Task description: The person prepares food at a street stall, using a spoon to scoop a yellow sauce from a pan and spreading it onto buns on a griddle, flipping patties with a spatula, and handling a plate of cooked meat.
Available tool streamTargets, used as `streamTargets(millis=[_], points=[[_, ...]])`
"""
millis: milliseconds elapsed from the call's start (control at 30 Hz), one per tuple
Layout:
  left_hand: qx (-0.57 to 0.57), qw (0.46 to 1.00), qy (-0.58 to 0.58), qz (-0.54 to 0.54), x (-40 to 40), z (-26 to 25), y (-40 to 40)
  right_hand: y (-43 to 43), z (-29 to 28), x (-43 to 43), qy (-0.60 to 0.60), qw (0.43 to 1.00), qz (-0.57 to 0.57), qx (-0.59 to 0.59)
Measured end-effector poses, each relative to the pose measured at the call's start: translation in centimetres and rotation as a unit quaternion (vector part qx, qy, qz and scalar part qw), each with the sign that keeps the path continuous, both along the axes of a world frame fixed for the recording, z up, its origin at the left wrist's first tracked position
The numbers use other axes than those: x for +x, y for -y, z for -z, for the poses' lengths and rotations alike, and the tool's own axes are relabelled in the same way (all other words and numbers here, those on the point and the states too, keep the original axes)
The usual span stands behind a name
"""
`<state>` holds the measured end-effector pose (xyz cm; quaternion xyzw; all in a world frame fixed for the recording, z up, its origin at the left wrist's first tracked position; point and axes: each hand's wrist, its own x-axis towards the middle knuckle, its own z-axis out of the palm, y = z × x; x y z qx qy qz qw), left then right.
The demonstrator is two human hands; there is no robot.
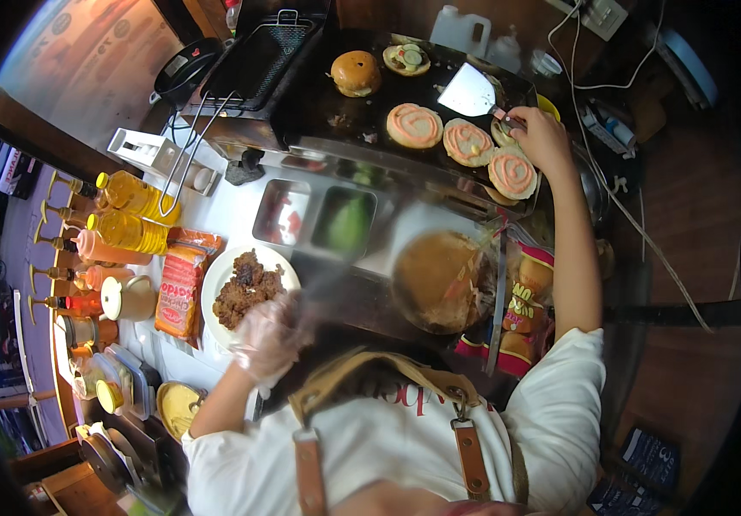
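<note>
My right hand [543, 138] grips the handle of a metal spatula [468, 90]. Its wide blade is over the right part of a black griddle [315, 126], partly covering a topped bun. Three bun halves with orange sauce swirls lie nearby: one [414, 126], a second [468, 142] and a third [512, 173]. Farther back sit a closed burger [356, 74] and an open bun with cucumber slices [407, 59]. My left hand [271, 335], in a transparent plastic glove, is blurred at the near edge of a white plate [214, 261] of cooked minced meat [246, 290]; its fingers are unclear.
Metal food pans [344, 222] and a round brown board [435, 280] lie between me and the griddle. Bagged buns [528, 309] are at right. Oil bottles [128, 232], a red hotdog pack [180, 290] and pump bottles stand left. A white cable [641, 238] hangs right.
</note>
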<state>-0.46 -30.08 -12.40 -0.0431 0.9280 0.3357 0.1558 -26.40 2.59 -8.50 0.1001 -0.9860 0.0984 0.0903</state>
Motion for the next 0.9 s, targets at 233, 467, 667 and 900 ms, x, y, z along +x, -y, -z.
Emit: streamTargets(millis=[233, 467, 667, 900], points=[[0.098, 0.973, -0.204, -0.036, -4.9, 0.8, 1.4, 0.6, -0.8, -3.8, 0.121, 0.990, -0.078, 0.014], [0.121, 0.986, -0.112, -0.016, -9.1, -0.1, 1.5, -0.8, 2.1, -5.5, 0.169, 0.963, -0.175, -0.112], [-0.120, 0.987, -0.098, 0.042, -11.0, -2.9, 0.4, -1.3, 4.6, -4.7, 0.233, 0.935, -0.125, -0.235], [0.060, 0.984, -0.147, -0.077, -11.0, -4.9, 2.5, 0.1, 4.2, -5.1, 0.189, 0.966, -0.128, -0.122]])
